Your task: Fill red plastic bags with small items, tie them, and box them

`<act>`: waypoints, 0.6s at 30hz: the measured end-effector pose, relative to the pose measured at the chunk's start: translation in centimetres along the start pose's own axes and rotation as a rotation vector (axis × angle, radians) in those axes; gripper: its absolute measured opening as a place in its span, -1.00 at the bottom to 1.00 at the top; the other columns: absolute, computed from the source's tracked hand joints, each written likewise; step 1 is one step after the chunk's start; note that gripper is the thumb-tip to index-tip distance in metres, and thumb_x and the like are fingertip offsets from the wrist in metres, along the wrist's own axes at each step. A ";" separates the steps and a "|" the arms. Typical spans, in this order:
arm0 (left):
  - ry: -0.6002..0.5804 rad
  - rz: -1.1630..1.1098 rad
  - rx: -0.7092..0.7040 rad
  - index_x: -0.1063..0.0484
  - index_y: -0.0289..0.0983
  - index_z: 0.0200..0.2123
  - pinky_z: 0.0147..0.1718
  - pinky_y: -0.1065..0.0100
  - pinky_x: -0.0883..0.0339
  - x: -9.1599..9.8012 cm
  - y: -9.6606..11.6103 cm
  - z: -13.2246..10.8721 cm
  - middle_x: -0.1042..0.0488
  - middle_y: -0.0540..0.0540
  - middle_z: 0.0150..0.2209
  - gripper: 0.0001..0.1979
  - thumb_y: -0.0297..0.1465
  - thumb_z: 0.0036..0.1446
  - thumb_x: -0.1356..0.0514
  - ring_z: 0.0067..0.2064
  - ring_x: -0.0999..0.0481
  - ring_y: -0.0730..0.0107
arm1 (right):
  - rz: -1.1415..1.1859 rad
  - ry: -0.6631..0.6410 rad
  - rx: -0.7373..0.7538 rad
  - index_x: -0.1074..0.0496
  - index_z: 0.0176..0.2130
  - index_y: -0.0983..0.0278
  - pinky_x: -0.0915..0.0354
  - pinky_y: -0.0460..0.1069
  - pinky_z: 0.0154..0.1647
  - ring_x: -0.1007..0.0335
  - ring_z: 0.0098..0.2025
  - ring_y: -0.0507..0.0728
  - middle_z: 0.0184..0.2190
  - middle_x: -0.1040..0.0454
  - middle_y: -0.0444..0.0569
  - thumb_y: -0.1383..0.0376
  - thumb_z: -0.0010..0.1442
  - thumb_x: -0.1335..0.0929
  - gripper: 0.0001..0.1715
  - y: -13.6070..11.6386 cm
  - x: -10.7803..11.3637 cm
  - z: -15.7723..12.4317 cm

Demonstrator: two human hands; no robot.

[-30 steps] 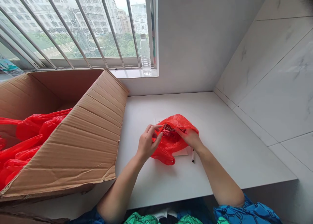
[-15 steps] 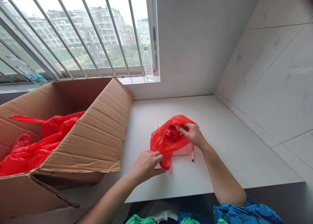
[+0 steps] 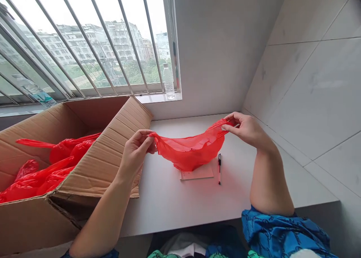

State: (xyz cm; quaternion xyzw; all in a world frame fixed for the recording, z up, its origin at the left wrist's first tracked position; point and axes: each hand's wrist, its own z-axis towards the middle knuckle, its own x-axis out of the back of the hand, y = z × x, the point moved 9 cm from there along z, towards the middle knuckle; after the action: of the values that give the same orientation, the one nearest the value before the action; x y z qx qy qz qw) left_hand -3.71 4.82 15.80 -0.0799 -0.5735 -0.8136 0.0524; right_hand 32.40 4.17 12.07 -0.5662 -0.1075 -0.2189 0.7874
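Head view. Clock positions are taken from the red plastic bag [image 3: 191, 152], which is held stretched sideways above the white table [image 3: 175, 209], its middle sagging towards 6 o'clock.

The left hand [image 3: 135, 149], at 9 o'clock, pinches one gathered end of the bag between thumb and fingers. The right hand [image 3: 247, 130], between 2 and 3 o'clock, pinches the opposite end likewise, thumb nearest the camera.

At 6 o'clock a flat pale sheet [image 3: 199, 174] lies on the table, partly covered from view by the bag; contact between the two cannot be determined. A pen [image 3: 219, 171] lies at 4 o'clock, just beside the sheet, its black cap pointing towards 12.

An opened cardboard box [image 3: 113, 149] stands at 9 o'clock, containing further red bundles [image 3: 53, 177]. The left forearm passes in front of its flap. A clear bottle [image 3: 169, 84] stands upright on the sill at 11 o'clock, beside the barred window [image 3: 121, 68].
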 end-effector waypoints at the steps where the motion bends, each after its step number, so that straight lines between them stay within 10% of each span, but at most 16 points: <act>1: 0.028 -0.109 0.017 -0.48 -0.25 -0.21 -0.49 0.51 -0.34 -0.2 -0.2 0.4 -0.45 0.02 -0.44 -0.74 -0.22 0.11 -0.33 -0.47 -0.43 0.53 | -0.002 0.063 0.016 -0.49 -0.29 0.20 -0.27 -0.01 -0.38 -0.39 -0.39 0.08 -0.33 -0.54 -0.07 0.07 0.15 -0.42 -0.74 -0.2 0.4 0.3; 6: 0.145 -0.450 -0.002 -0.52 -0.26 -0.19 -0.35 0.53 -0.36 -2.2 -0.9 2.5 -0.50 -0.02 -0.33 -0.73 -0.29 0.04 -0.37 -0.34 -0.48 0.53 | 0.462 0.141 0.192 -0.34 -0.44 0.20 -0.37 0.04 -0.11 -0.45 -0.09 0.15 -0.11 -0.51 -0.06 0.05 0.18 -0.40 -0.67 -2.1 -1.6 1.7; 10: 0.107 -0.441 0.011 -0.52 -0.27 -0.05 -0.21 0.44 -0.39 -4.9 -1.0 3.5 -0.54 -0.12 -0.18 -0.64 -0.21 0.13 -0.31 -0.19 -0.52 0.43 | 0.831 -0.007 0.189 -0.38 -0.19 0.14 -0.36 0.12 0.09 -0.45 0.03 0.15 0.05 -0.45 -0.05 0.02 0.22 -0.38 -0.71 -2.8 -6.1 2.4; 18: -0.173 0.606 -0.605 -0.56 -0.09 -0.03 -0.17 0.32 -0.36 -10.2 5.0 1.4 -0.52 -0.06 -0.23 -0.76 -0.33 0.24 -0.24 -0.22 -0.48 0.38 | 0.457 -0.293 0.217 -0.12 0.30 -0.03 -0.43 0.17 -0.06 -0.43 -0.19 0.12 0.27 -0.21 0.03 0.06 0.02 -0.54 -0.02 -4.7 -10.7 0.7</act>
State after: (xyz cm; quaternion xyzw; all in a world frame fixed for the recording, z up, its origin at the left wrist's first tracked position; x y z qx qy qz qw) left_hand 7.25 4.41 18.98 -0.3239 -0.2623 -0.8833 0.2147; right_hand 20.80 6.02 11.84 -0.5137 -0.1125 0.0612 0.8484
